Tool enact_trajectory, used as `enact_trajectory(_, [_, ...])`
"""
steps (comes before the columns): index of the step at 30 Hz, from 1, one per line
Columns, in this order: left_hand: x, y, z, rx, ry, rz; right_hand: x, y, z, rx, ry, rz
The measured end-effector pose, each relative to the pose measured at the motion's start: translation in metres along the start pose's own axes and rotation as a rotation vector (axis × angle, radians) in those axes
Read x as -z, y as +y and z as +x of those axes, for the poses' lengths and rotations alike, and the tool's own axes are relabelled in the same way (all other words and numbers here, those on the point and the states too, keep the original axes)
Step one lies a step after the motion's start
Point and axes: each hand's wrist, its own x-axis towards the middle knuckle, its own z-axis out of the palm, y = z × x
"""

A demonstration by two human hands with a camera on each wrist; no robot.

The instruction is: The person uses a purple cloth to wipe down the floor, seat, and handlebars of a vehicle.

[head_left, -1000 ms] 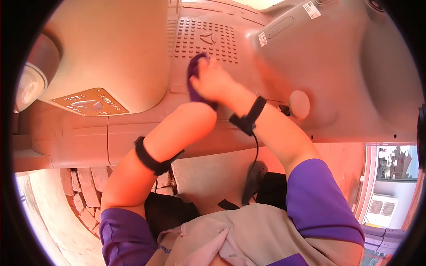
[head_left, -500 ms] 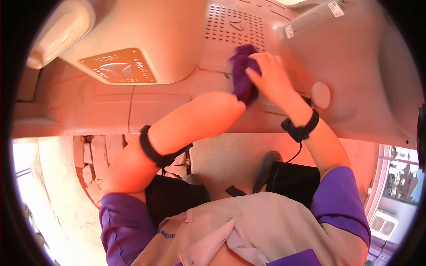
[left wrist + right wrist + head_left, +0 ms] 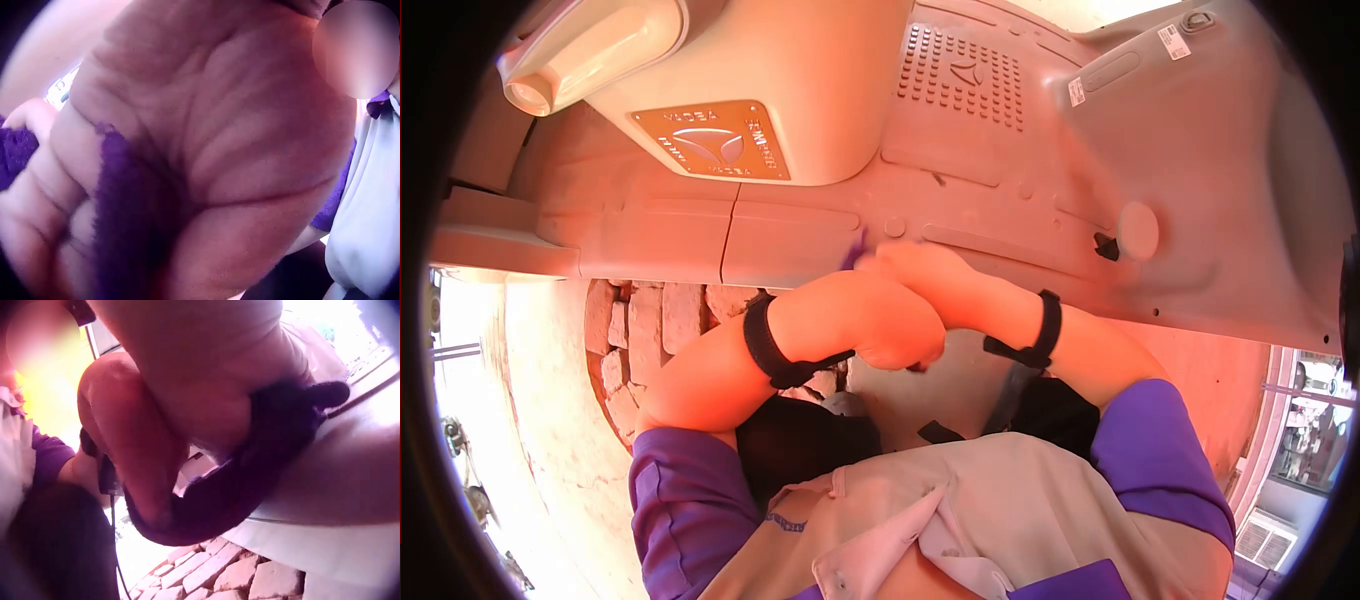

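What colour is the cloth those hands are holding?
Purple; the cloth shows best in the left wrist view.

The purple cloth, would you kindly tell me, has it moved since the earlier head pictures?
Yes: the purple cloth has moved away from the studded patch, toward the person's shirt.

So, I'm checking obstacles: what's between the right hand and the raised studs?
In the head view, ridged floor with a small dark mark lies between the right hand and the studs.

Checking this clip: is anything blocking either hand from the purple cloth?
Nothing visible is. The left hand and right hand both grip the purple cloth directly; the left wrist view shows it against the bare palm.
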Motion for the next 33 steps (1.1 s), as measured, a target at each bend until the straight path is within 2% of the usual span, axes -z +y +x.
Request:
enact_trajectory(1, [0.006,0.006,-0.003,-0.025,-0.037,-0.092,0.013,-0.002,-0.012,0.046,-0.115,0.061])
enact_trajectory(2, [0.004,0.001,0.000,-0.046,-0.032,0.015,0.022,-0.002,-0.018,0.090,-0.229,0.121])
enact_trajectory(5, [0.013,0.000,-0.023,-0.086,0.378,-0.006,0.032,0.015,-0.015,0.029,0.325,0.137])
enact_trajectory(8, [0.014,-0.015,-0.028,0.191,0.775,0.209,0.053,0.058,0.002,-0.094,0.739,-0.099])
enact_trajectory(11, [0.023,-0.031,-0.005,0.379,0.750,0.306,0.038,0.087,-0.001,-0.484,0.424,-0.314])
enact_trajectory(15, [-0.002,-0.034,0.027,0.159,0.413,0.159,0.020,0.070,-0.043,-0.308,0.331,-0.288])
enact_trajectory(17, [0.001,-0.026,0.033,0.097,0.286,0.113,0.025,0.063,-0.064,-0.297,0.152,-0.168])
enact_trajectory(20, [0.010,-0.027,0.032,-0.016,0.189,-0.003,0.047,0.060,-0.083,-0.314,-0.041,0.003])
enact_trajectory(23, [0.032,-0.023,0.024,-0.075,0.423,-0.036,0.082,0.078,-0.096,-0.246,0.325,0.040])
enact_trajectory(25, [0.052,-0.020,0.031,-0.020,0.777,0.040,0.131,0.083,-0.108,-0.311,0.492,-0.154])
enact_trajectory(26, [0.069,-0.013,0.039,0.023,0.952,0.110,0.150,0.098,-0.112,-0.275,0.632,-0.263])
enact_trajectory(27, [0.088,-0.009,0.050,0.010,1.096,0.199,0.171,0.115,-0.115,-0.238,0.772,-0.374])
enact_trajectory(28, [0.108,-0.004,0.062,-0.006,1.242,0.287,0.196,0.130,-0.119,-0.264,0.819,-0.548])
enact_trajectory(30, [0.151,0.013,0.080,0.078,1.286,0.428,0.237,0.156,-0.120,-0.332,0.879,-0.809])
enact_trajectory(32, [0.184,-0.002,0.110,0.106,1.272,0.557,0.267,0.172,-0.121,-0.416,0.916,-0.979])
enact_trajectory(33, [0.193,-0.010,0.129,0.126,1.268,0.624,0.270,0.176,-0.121,-0.431,0.827,-0.938])
